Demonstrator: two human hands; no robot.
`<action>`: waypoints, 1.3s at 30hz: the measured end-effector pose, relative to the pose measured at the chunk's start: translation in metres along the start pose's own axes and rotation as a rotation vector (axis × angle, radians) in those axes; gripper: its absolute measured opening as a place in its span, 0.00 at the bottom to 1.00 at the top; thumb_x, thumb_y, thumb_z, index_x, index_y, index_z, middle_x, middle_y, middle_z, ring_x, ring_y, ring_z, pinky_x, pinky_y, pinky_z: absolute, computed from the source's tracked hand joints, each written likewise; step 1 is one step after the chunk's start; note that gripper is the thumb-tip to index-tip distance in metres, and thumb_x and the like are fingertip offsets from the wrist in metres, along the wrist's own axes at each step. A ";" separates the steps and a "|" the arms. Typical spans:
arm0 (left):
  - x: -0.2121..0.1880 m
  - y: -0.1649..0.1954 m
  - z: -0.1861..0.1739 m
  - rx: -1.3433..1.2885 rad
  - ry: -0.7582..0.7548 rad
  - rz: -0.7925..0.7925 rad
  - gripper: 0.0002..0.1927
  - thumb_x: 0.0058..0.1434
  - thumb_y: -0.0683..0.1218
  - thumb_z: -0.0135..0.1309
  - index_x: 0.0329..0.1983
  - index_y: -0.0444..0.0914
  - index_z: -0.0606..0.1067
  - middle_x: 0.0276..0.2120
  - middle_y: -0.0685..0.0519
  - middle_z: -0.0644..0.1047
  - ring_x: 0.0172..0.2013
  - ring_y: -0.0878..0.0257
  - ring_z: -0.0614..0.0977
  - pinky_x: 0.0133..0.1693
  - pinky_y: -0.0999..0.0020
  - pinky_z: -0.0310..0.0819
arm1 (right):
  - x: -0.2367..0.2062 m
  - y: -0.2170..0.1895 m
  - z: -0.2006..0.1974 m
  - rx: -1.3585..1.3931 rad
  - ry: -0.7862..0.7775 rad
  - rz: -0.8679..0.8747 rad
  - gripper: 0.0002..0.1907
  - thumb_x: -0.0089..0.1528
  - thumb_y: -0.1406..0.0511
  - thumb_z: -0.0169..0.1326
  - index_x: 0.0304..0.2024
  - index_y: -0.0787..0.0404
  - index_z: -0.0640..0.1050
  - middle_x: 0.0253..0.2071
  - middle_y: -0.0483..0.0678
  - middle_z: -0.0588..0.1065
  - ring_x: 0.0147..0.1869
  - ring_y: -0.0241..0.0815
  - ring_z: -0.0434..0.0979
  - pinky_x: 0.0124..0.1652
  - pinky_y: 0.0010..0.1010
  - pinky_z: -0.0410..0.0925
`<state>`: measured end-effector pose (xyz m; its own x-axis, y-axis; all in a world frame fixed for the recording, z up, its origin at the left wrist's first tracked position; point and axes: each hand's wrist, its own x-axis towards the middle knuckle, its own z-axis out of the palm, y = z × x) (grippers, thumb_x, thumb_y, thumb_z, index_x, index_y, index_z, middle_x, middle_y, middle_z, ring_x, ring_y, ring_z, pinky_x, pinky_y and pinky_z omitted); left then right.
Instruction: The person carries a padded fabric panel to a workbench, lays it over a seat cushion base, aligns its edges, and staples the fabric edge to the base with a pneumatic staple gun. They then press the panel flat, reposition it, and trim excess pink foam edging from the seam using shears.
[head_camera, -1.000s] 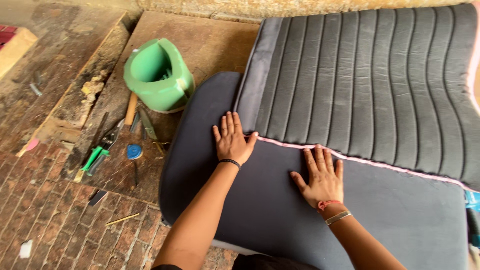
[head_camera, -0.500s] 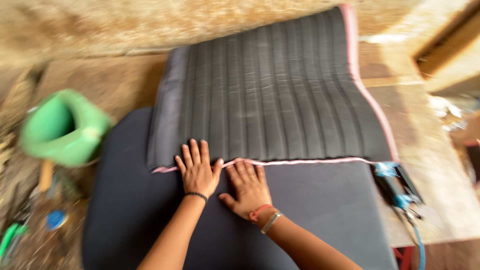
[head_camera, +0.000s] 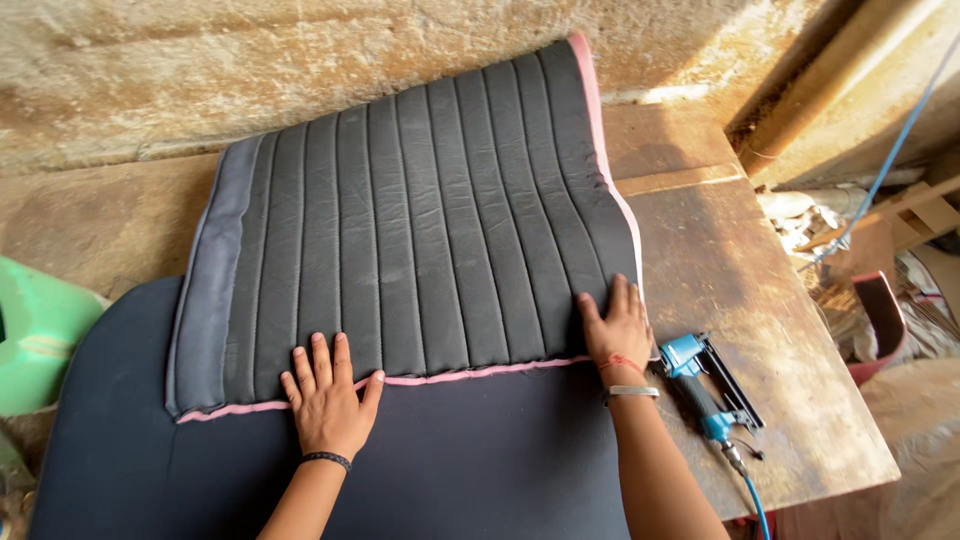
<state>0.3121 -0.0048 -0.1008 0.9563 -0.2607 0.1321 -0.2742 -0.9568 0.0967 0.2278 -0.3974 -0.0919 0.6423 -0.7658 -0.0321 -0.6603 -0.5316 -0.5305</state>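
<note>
Left hand (head_camera: 328, 395): lay flat, palm down, fingers spread, across the near edge of the ribbed cover (head_camera: 400, 230); fingertips on the cover, heel on the dark pad (head_camera: 470, 460). It gripped nothing. A dark band sat at the wrist.

Right hand (head_camera: 617, 328): lay flat, fingers slightly spread, on the cover's near right corner, just beside the pink piping (head_camera: 470, 373). It gripped nothing. A red thread and a metal bangle sat at the wrist.

Hands: well apart, both open and pressed on the cover's near edge.

Ribbed cover: dark grey, stitched in lengthwise ribs, spread over the far part of the pad and the counter (head_camera: 740, 300); its far end rose against the wall (head_camera: 300, 70). Pink piping ran along its near edge and up its right edge. A smooth grey strip bordered its left side.

Dark pad: smooth, dark, with a rounded left corner; lay under the cover and reached toward the person, filling the near part of the view.

Counter: worn brown wood, bare to the right of the cover.

Staple gun (head_camera: 705, 385): blue and black, lay on the counter just right of the right wrist, not touched; a blue hose (head_camera: 752, 497) ran from its near end off the bottom edge.

Green tub (head_camera: 35, 335): at the left edge, beside the pad, partly cut off.

Wall: rough, pale, behind the counter.
</note>
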 end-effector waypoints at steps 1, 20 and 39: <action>0.001 0.000 -0.002 -0.027 -0.017 -0.003 0.42 0.62 0.67 0.44 0.75 0.41 0.57 0.74 0.42 0.52 0.73 0.41 0.50 0.69 0.41 0.39 | 0.007 0.003 0.003 0.095 -0.048 0.128 0.46 0.58 0.38 0.48 0.74 0.50 0.59 0.75 0.49 0.58 0.77 0.52 0.55 0.67 0.53 0.55; 0.060 -0.241 -0.013 -0.224 0.134 -0.281 0.37 0.67 0.63 0.47 0.73 0.38 0.60 0.74 0.44 0.58 0.73 0.47 0.55 0.69 0.43 0.43 | -0.154 -0.160 0.138 -0.306 -0.004 -0.655 0.45 0.65 0.41 0.42 0.74 0.63 0.59 0.78 0.61 0.51 0.81 0.66 0.44 0.72 0.61 0.39; 0.304 -0.269 0.037 -0.873 -0.212 -0.363 0.21 0.53 0.56 0.58 0.36 0.33 0.81 0.34 0.44 0.83 0.37 0.52 0.83 0.42 0.55 0.75 | -0.283 -0.301 0.193 -0.145 -0.012 -0.674 0.35 0.59 0.49 0.55 0.68 0.50 0.69 0.75 0.57 0.60 0.79 0.59 0.55 0.71 0.58 0.45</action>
<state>0.6801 0.1690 -0.1236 0.9726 -0.0676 -0.2226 0.1447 -0.5732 0.8065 0.3198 0.0487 -0.0863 0.9349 -0.2470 0.2550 -0.1597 -0.9341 -0.3192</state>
